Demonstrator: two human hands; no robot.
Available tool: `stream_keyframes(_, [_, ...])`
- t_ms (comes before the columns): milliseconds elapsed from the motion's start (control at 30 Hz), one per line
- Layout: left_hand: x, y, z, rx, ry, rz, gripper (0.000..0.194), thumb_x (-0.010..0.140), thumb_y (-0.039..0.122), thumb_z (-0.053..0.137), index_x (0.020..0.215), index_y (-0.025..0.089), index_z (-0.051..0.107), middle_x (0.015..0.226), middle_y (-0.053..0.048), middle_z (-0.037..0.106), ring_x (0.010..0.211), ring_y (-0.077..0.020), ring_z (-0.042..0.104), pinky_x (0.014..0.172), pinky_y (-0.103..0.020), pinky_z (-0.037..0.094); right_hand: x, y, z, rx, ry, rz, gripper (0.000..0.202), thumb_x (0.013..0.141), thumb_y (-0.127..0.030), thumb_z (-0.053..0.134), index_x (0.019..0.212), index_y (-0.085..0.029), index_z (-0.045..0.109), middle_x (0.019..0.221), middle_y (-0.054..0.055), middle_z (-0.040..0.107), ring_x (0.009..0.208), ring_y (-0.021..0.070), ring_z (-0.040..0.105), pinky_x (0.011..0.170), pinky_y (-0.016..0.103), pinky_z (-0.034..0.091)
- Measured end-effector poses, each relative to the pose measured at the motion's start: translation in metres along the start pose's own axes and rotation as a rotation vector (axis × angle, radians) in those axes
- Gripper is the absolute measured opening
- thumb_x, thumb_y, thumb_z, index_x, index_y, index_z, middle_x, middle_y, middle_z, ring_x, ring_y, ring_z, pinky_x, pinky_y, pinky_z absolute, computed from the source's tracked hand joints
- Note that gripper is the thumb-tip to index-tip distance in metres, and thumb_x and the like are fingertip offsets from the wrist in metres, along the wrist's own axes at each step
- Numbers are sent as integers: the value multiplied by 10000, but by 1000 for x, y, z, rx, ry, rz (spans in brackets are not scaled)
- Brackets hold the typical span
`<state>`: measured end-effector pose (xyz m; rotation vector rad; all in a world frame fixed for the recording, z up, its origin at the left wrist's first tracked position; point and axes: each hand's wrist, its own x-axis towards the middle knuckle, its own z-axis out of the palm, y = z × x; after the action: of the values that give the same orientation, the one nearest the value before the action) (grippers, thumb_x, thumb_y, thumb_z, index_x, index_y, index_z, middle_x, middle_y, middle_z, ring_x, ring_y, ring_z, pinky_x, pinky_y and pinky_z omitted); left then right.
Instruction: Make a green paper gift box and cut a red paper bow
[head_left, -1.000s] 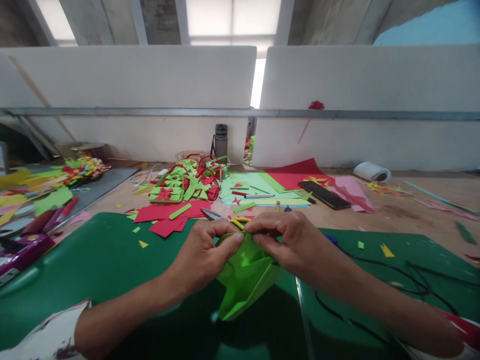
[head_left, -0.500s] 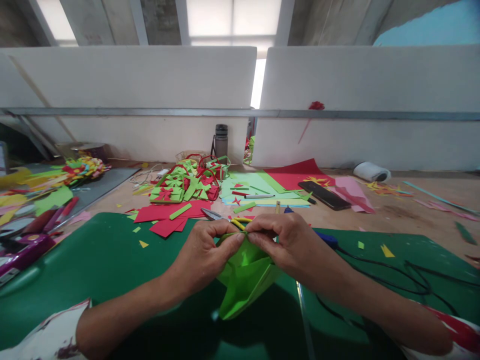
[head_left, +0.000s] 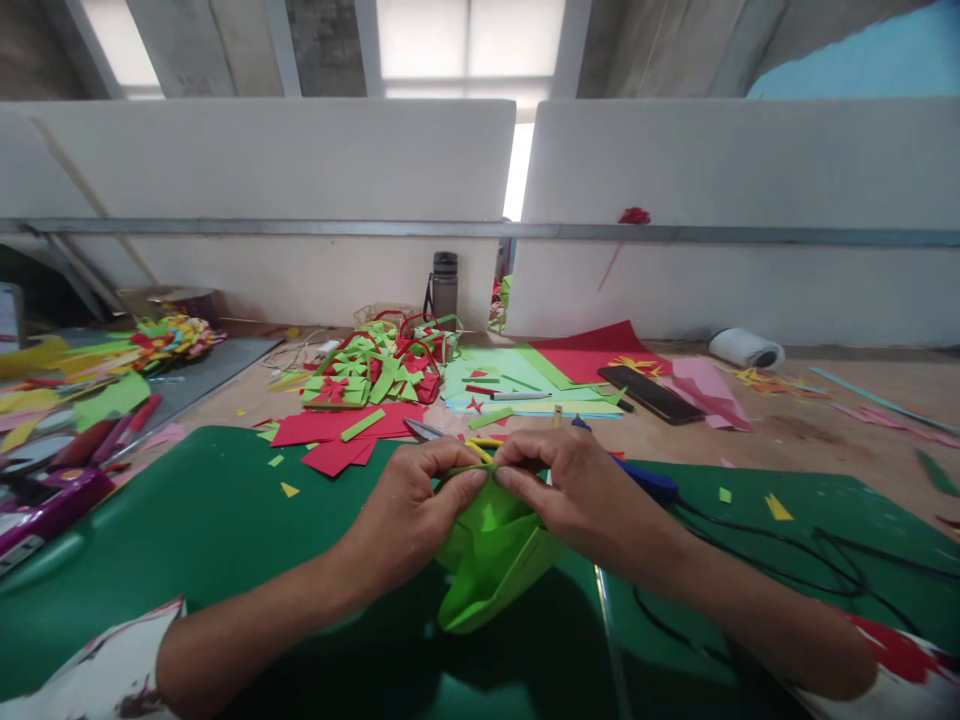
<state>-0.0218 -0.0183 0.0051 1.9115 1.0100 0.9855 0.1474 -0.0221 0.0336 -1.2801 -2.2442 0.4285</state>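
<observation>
A folded bright green paper piece (head_left: 491,560) hangs between my hands above the green mat. My left hand (head_left: 420,500) pinches its upper edge between thumb and fingers. Right beside that grip, my right hand (head_left: 566,485) is closed on the same edge, so the two thumb tips nearly meet. Below them the paper spreads into a hollow, pointed shape. Just behind my hands lie scissors (head_left: 424,430) with blades showing and a yellow handle partly hidden by my fingers. A blue-handled tool (head_left: 652,484) with a black cord rests behind my right wrist.
Red paper pieces (head_left: 337,428) lie behind my left hand. Further back are a heap of green and red paper crafts (head_left: 375,365), a bottle (head_left: 445,288), a phone (head_left: 651,393) and a white roll (head_left: 746,348). A purple tool (head_left: 56,505) lies at the left. The cord (head_left: 810,570) trails rightward.
Both hands keep their pinch on the green paper. Its lower part has shifted slightly, and the whole view has tilted a little.
</observation>
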Motion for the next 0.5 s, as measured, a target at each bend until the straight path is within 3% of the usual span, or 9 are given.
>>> stream_keyframes(500, [7,-6,-7,49,99,76,111,795,148,520,713,152,594,812,-28,649,789,-146,594,736,-251,455,18,-2,5,7,-52,7,189,775,-105,482,598,-172,464,590,-31,491,582,110,439,541,242,300])
